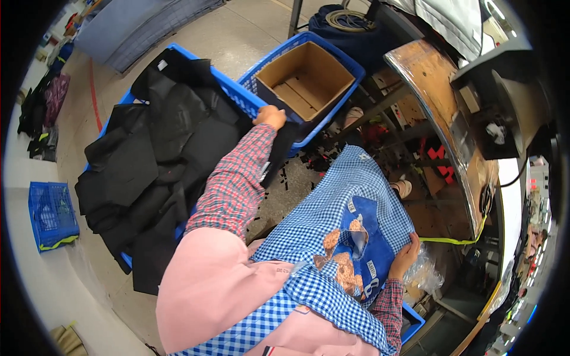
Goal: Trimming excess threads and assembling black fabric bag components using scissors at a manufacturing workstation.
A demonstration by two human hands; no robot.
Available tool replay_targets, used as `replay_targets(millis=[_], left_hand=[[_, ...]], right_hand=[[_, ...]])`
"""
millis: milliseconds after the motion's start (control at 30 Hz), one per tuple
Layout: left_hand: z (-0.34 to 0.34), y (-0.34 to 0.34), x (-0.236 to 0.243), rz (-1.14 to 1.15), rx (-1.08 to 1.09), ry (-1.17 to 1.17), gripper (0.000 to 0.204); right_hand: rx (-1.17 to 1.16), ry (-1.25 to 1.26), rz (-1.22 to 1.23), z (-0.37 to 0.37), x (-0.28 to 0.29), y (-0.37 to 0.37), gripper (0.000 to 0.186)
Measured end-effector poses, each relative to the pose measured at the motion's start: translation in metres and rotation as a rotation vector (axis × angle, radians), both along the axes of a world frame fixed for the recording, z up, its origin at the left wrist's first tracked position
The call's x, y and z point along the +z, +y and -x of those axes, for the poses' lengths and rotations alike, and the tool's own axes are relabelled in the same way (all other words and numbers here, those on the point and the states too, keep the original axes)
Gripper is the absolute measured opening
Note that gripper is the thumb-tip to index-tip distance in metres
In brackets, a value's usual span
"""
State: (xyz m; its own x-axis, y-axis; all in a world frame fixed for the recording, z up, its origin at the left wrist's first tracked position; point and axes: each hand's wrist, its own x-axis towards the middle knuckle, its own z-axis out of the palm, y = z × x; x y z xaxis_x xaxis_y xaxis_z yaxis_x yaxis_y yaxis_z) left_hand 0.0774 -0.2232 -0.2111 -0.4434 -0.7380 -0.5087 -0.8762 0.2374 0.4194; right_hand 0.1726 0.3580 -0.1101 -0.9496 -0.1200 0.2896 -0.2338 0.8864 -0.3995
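Observation:
My left hand (270,117) is closed over the rim corner of a large blue plastic basket (234,89). Black fabric pieces (172,130) are heaped in this basket and spill over its sides. My right hand (405,256) is at the edge of the blue checked apron (314,219) that I wear, its fingers stretched out and nothing visible in them. Close by that hand lies a clear plastic bag (426,270). A second blue basket (332,44), just beyond my left hand, holds an open cardboard box (309,77).
On the right stands a worktable with a worn wooden edge (439,95). Beneath it are bars and red scraps (436,157). Black scraps (284,175) litter the floor between basket and table. A blue crate (53,213) stands against the left wall. A coiled hose (350,19) lies at the back.

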Motion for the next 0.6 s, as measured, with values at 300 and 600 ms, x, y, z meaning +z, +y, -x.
replay_targets(millis=[300, 600], left_hand=[[-0.02, -0.034, 0.021, -0.015, -0.483, 0.208, 0.066], [-0.237, -0.097, 0.105, 0.304, -0.352, -0.163, 0.055]], right_hand=[[0.067, 0.02, -0.049, 0.001, 0.007, 0.009, 0.033], [0.056, 0.026, -0.001, -0.001, 0.002, 0.013, 0.033]])
